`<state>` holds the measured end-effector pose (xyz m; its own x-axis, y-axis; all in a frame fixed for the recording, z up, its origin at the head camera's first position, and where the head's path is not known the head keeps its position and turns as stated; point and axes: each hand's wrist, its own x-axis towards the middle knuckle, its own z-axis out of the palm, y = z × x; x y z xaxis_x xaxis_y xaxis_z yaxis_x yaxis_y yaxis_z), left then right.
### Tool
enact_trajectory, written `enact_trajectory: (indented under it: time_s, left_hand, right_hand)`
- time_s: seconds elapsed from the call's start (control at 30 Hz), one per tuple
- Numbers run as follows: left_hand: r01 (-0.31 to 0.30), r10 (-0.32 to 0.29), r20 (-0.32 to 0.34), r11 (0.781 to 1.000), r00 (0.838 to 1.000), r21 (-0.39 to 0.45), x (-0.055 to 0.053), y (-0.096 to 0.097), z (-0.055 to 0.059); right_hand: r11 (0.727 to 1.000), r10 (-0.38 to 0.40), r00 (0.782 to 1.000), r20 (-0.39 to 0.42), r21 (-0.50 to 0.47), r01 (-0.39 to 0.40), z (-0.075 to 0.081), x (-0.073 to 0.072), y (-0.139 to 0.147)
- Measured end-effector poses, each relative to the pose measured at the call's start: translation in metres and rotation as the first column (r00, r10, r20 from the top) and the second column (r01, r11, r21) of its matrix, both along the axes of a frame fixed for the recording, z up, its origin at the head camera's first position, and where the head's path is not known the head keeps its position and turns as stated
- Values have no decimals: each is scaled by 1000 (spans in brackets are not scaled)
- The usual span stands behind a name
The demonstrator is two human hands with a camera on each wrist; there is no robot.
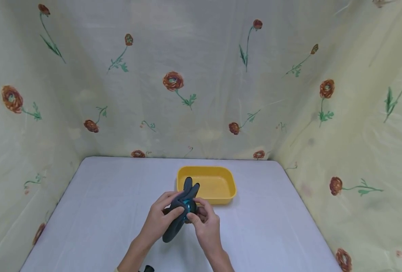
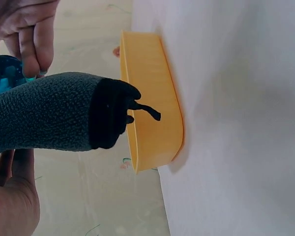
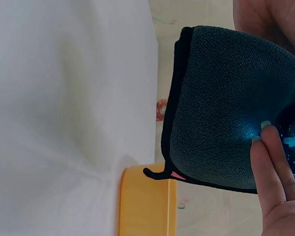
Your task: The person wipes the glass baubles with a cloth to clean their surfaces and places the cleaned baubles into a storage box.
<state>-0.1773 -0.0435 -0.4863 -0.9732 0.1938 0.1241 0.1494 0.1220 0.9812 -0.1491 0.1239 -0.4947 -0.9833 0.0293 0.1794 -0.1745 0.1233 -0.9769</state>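
Observation:
A dark grey, fleecy cloth (image 1: 174, 228) with black edging hangs in folds from my left hand (image 1: 156, 221), which grips it with the thumb on the near side. Against the cloth sits a shiny, translucent blue ball (image 1: 190, 206), partly covered by fingers and fabric. Its speckled blue surface shows at the edge of the right wrist view. My right hand (image 1: 207, 228) holds the ball from the right between thumb and fingers. In the right wrist view two fingertips (image 3: 266, 142) lie over the cloth beside the ball. A small black loop dangles at the cloth's corner.
Just beyond the hands, a yellow rectangular tub (image 1: 218, 201) stands on the white-covered table (image 1: 272, 226). Flower-printed curtains (image 1: 207, 124) surround the table at the back and sides. A small black object (image 1: 149, 268) shows at the bottom edge, beside the left forearm.

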Motion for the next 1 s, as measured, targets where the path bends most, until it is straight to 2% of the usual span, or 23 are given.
enact_trajectory:
  time_s: [0.27,0.63,1.0]
  left_hand:
    - [3,-3,6,1000,1000,1,-1,0,0]
    - [-1,1,3,1000,1000,-15,-1,2,1]
    - [-9,9,-3,1000,1000,-23,-2,2,-1]
  right_hand:
    - [997,-33,999,-28,68,34,-3,1,-1]
    - [993,-74,995,-68,89,80,-2,4,-2]
    - [991,-73,994,-80,102,82,-2,4,-1]
